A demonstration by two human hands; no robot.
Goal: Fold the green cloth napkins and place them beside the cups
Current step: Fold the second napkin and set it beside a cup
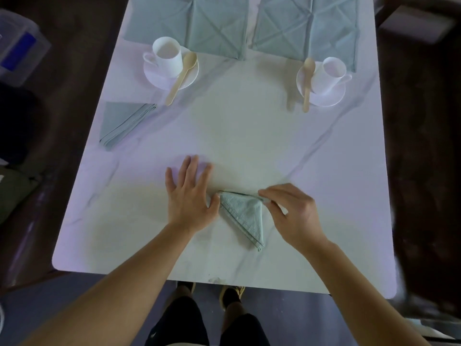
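Right fingers [270, 195] pinch the triangular cloth napkin [245, 214]; left fingers [191, 169] lie splayed, flat.

Table top [249, 136] is showing as smooth white stone-look with grey veins and a soft sheen. Folded napkin [245, 213] by the near edge is looking like matt woven cloth, stitched hem showing. Second folded napkin [122, 123] by the left edge is reading as the same matt cloth. Left flat napkin [189, 23] and right flat napkin [306, 23] at the far edge are showing creased matt cloth. Left cup [168, 56], right cup [329, 76] and saucers [159, 78] are looking like smooth white ceramic. Spoons [180, 78] are looking like pale matt wood. Box [17, 46] off the left edge is looking like translucent plastic.
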